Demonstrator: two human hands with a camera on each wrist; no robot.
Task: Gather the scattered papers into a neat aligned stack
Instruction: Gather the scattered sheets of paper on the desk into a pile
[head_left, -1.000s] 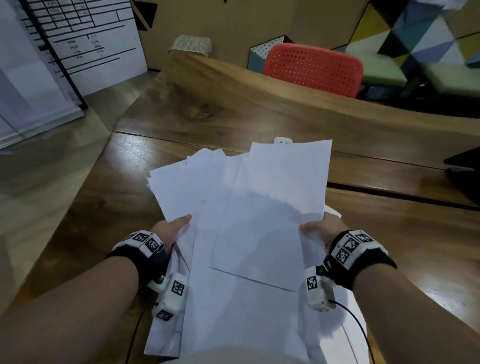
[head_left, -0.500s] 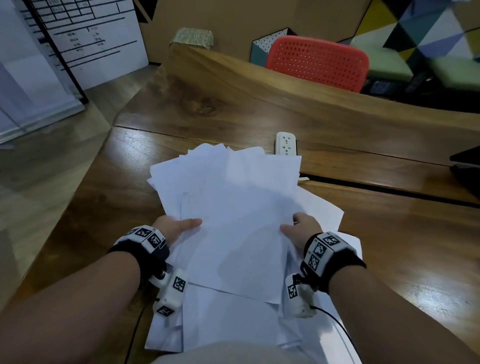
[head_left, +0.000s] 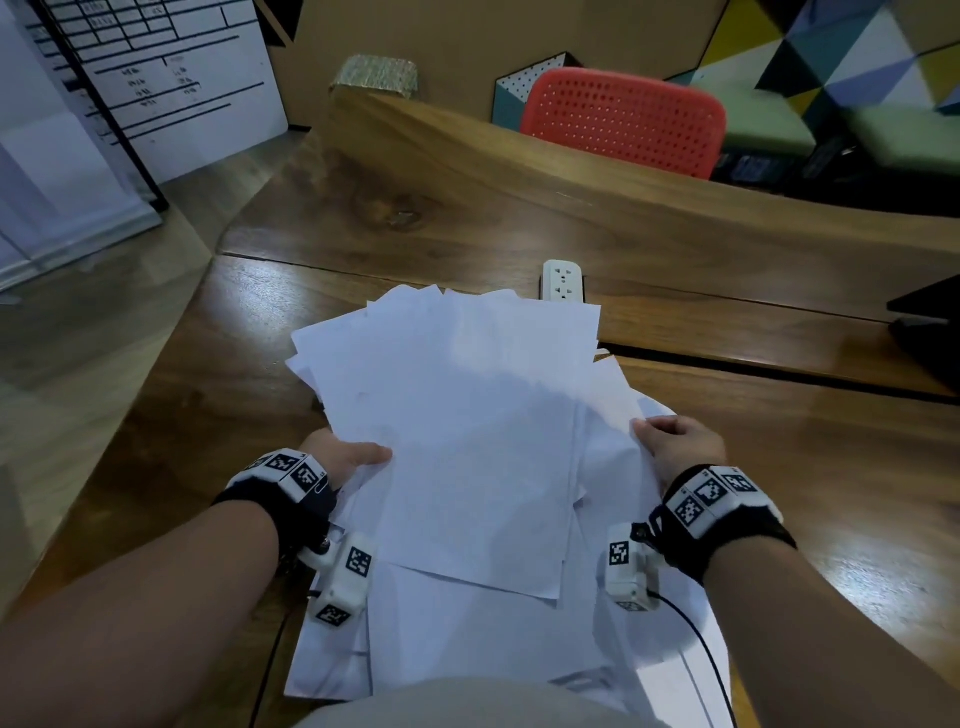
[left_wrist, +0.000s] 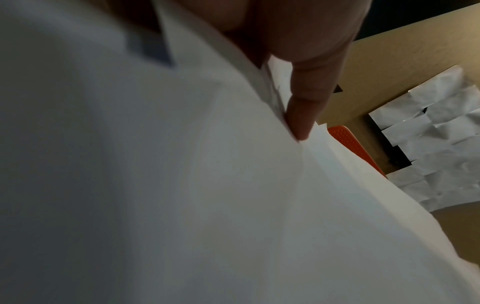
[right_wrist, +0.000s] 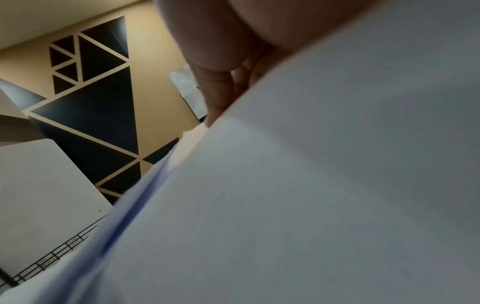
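A loose, fanned pile of white papers (head_left: 457, 415) lies over the near part of the wooden table (head_left: 779, 457), the sheets skewed at different angles. My left hand (head_left: 345, 457) grips the pile's left edge, thumb on top. In the left wrist view the papers (left_wrist: 182, 185) fill the frame and my thumb (left_wrist: 303, 115) presses on them. My right hand (head_left: 675, 447) grips the right edge, thumb on top. The right wrist view shows the papers (right_wrist: 324, 195) with my fingers (right_wrist: 221, 92) curled at their edge. More sheets (head_left: 467, 634) lie under my wrists.
A white power strip (head_left: 562, 280) sits just past the papers' far edge. A red perforated chair (head_left: 623, 119) stands behind the table. A dark object (head_left: 930, 322) lies at the table's right edge. A whiteboard (head_left: 156, 78) leans at the far left.
The lifted top sheets came down and toward me, uncovering the power strip. My right hand shifted left with them, then back out to the right edge. The left hand barely moved.
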